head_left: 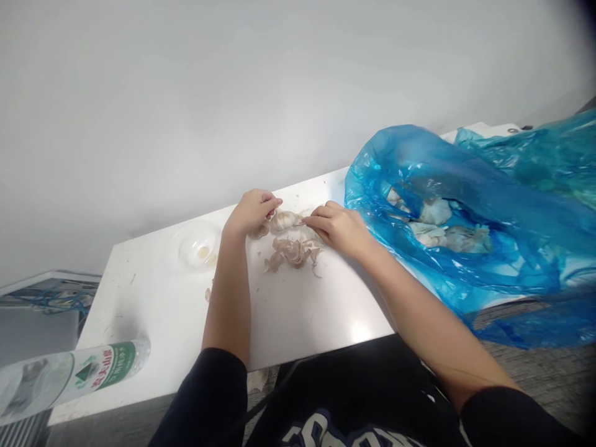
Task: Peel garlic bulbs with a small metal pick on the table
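A whole garlic bulb [285,220] lies on the white table between my two hands, its dry stem pointing right. My right hand [342,228] pinches that stem between thumb and fingers. Against the bulb's left side is my left hand [254,211], its fingers curled and pressed together; whatever they grip is too small or hidden to tell. Below the left fingers sits another piece of garlic [259,231], partly covered by the hand. A loose heap of papery garlic skins [293,251] spreads just in front of the bulb.
A clear bowl [184,248] with a few pale cloves stands left of my left forearm. A water bottle [102,366] is at the table's front left. On the right, an open blue plastic bag [503,205] holds several garlic bulbs [435,212]. A wall [233,93] rises behind the table [307,316].
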Demonstrator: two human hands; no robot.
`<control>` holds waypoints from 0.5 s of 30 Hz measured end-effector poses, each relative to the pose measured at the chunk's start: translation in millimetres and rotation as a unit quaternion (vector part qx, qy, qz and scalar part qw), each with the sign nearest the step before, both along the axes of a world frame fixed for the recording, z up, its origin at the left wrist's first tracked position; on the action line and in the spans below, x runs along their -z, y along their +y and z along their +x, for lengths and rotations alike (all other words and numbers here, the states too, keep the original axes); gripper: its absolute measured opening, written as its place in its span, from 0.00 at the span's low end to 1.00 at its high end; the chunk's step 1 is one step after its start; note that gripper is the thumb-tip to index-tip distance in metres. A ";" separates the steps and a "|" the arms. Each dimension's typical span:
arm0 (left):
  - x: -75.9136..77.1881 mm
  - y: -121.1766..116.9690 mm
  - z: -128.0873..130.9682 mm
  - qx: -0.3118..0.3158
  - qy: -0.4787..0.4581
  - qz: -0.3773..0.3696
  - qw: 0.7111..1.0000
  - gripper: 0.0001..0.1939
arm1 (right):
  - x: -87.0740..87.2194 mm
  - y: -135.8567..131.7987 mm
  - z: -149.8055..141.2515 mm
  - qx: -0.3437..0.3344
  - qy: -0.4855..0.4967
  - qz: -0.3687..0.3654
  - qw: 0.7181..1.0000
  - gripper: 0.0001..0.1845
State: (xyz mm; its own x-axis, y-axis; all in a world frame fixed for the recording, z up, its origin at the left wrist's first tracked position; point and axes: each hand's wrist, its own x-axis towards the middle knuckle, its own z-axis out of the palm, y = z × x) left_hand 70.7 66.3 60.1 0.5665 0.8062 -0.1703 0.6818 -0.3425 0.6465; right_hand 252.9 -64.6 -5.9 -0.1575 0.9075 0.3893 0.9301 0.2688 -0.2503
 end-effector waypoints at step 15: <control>19.2 9.8 -2.2 -0.067 -0.122 -0.054 0.989 0.18 | 6.2 3.5 -18.4 -0.031 -0.048 0.061 0.996 0.17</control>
State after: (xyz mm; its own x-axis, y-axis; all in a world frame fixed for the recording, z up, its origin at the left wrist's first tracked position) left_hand 68.4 76.1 40.8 0.4908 0.8613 -0.1313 0.5361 -0.1797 0.8248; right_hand 234.5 -61.1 -12.1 -0.2541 0.8414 0.4769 0.9286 0.3502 -0.1231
